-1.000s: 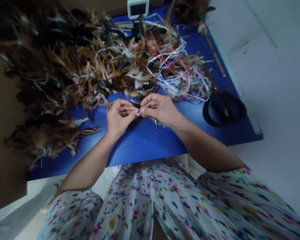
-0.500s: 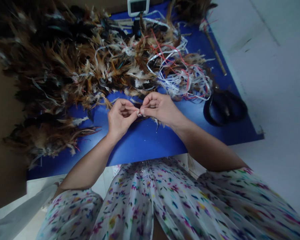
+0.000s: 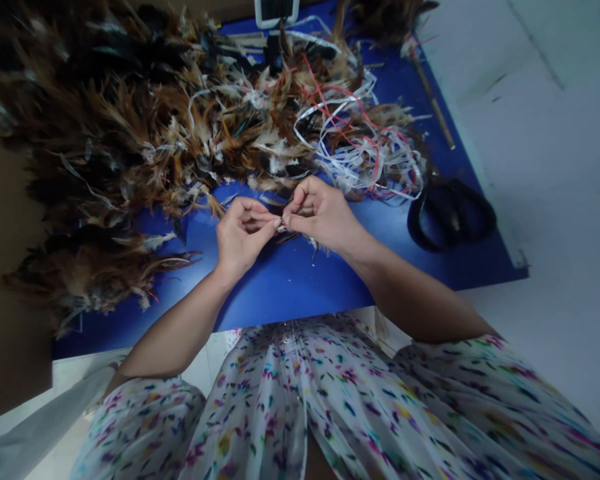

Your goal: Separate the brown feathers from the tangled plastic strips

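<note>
My left hand and my right hand meet fingertip to fingertip over a blue board. Both are closed in a pinch on a small bunch of feathers, whose brown tips poke out under my right palm. Just behind my hands lies a large heap of brown, black and white feathers. A tangle of white and red plastic strips lies behind my right hand.
Black scissors lie on the board to the right of my hands. A thin wooden stick lies at the far right edge. A small white device stands at the back. A brown cardboard wall rises on the left.
My right hand has lifted slightly and its fingers have curled further at the pinch; the left hand has hardly moved. The view has shifted a little.
</note>
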Demonstrator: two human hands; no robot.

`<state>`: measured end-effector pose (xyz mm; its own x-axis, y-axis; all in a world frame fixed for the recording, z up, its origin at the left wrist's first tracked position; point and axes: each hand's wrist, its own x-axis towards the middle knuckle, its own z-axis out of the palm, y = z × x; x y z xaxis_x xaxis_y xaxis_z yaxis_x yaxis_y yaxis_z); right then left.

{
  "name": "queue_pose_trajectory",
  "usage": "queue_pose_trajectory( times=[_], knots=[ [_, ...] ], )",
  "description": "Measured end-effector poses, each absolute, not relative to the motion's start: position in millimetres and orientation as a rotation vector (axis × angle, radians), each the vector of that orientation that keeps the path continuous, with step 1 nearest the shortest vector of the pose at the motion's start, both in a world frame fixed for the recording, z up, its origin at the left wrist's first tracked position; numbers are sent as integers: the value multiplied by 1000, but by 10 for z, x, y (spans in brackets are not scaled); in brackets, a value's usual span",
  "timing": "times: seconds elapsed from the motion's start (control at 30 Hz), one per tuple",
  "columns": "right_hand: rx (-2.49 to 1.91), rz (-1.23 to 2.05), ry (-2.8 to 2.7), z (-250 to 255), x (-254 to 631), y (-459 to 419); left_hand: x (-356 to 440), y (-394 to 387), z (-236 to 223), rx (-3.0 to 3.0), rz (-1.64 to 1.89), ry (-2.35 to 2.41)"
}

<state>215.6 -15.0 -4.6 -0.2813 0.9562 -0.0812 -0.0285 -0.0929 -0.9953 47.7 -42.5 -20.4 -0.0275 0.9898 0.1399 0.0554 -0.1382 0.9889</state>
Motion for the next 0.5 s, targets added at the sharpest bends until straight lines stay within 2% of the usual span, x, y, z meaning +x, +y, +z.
queue_pose_trajectory(
  times=[0.5],
  knots=[
    [-1156,1252,-1593,49,2251,-180,473,-406,-207,1148,1273,1127]
  ],
)
